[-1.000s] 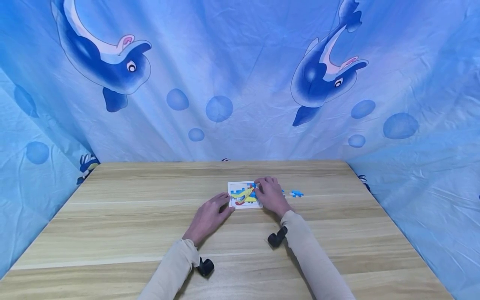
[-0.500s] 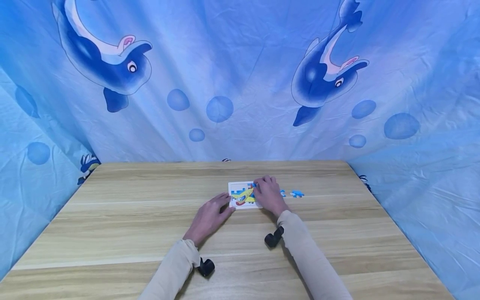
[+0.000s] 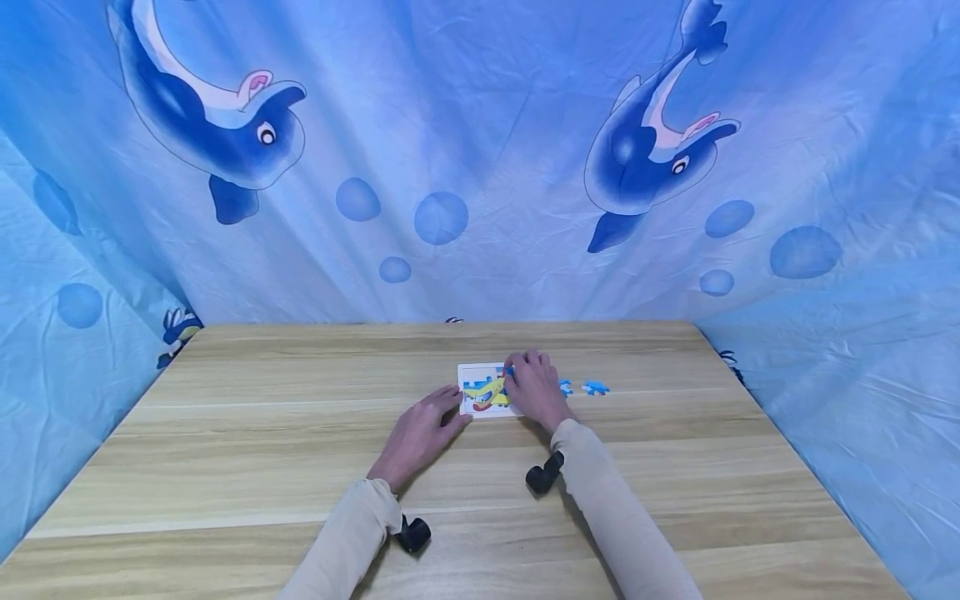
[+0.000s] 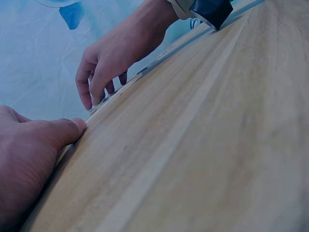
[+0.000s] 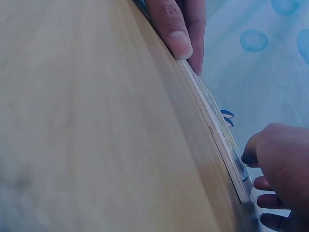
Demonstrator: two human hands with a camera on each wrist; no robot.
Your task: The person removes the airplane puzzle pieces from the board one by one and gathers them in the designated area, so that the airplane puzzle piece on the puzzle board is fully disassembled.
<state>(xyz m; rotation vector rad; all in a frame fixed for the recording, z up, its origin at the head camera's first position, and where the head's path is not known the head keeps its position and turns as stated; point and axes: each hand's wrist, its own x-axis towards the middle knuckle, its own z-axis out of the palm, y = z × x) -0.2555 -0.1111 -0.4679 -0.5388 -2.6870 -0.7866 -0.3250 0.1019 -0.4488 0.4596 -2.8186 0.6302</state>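
A small white-framed jigsaw puzzle [image 3: 489, 396] lies on the table in the head view, with a yellow and red airplane picture partly filled in. My left hand [image 3: 420, 433] holds its left side, thumb by the near corner and fingers on the left edge. Over the right part of the puzzle, my right hand [image 3: 536, 389] reaches down with bent fingers and touches the pieces, hiding them. In the left wrist view, the fingers [image 4: 87, 94] of that hand point down at the board, and no held piece shows. The right wrist view shows the left thumb [image 5: 181, 44] on the board's edge.
Two loose blue puzzle pieces lie right of the board: one piece [image 3: 597, 388] in full view, the other piece [image 3: 566, 387] close beside the right hand. A wooden table [image 3: 300, 467] spreads around. A blue dolphin-print curtain [image 3: 480, 167] hangs behind it.
My right hand has shifted slightly left over the puzzle, covering more of the airplane and uncovering the nearer loose blue piece. The left hand stays at the board's left side.
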